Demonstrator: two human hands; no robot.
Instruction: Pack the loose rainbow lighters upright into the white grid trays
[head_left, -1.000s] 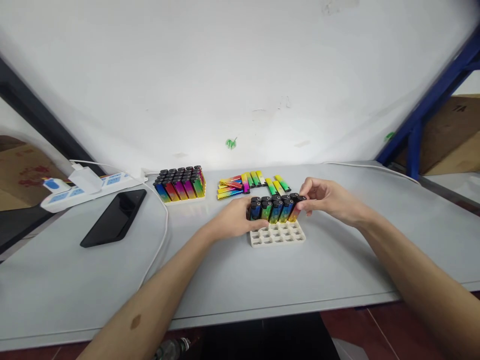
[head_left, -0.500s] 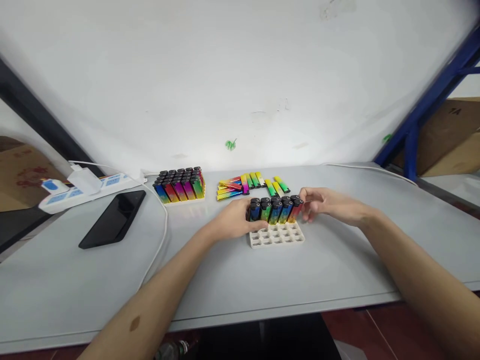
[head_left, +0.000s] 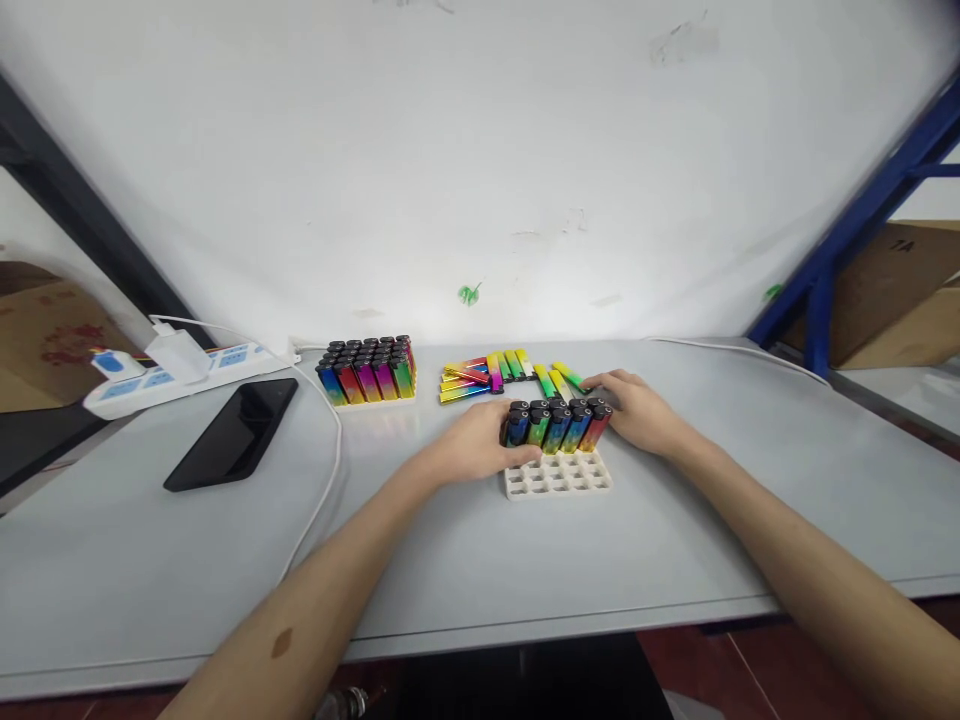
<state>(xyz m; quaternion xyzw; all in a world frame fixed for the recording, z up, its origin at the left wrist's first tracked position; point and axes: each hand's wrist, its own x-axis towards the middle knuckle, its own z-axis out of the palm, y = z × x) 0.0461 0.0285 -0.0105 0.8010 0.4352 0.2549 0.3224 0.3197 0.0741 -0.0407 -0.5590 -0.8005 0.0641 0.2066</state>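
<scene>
A white tray [head_left: 559, 478] with square holes stands in front of me, its back rows filled with upright lighters [head_left: 556, 430] in blue, green and red metallic colours with black tops. My left hand [head_left: 476, 440] is closed around the left end of these lighters, thumb in front and fingers partly hidden behind. Beyond their right end, my right hand [head_left: 634, 408] reaches out with fingers extended. Its fingertips are at the near end of a loose green-and-yellow lighter [head_left: 568, 375]; the thumb is hidden behind the standing lighters.
More loose lighters [head_left: 465, 380] lie near the wall. A full block of lighters [head_left: 367, 372] stands in another tray at back left. On the left are a black phone [head_left: 231, 433], a power strip [head_left: 142, 392] with plugs, and a white cable [head_left: 335, 450] across the table.
My right hand has moved from the right end of the standing lighters back to the loose green-and-yellow lighter. My left hand keeps its hold. The view has shifted slightly.
</scene>
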